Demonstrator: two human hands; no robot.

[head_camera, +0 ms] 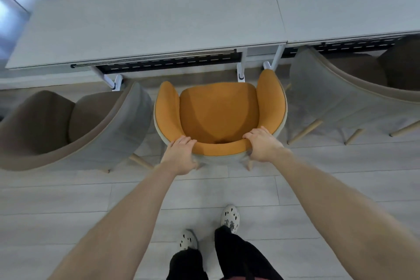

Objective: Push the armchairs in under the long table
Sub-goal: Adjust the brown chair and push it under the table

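Left hand and right hand grip the back rim of the orange fabric tub armchair, fingers curled over it; the long pale tabletop lies beyond the fingers. Equal pressure should keep it straight.

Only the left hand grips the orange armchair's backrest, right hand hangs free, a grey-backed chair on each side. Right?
Wrong about the right hand: the head view shows it on the backrest too. The left hand and the right hand both grip the back rim of the orange armchair. A grey-backed chair does stand on each side: the left chair and the right chair.
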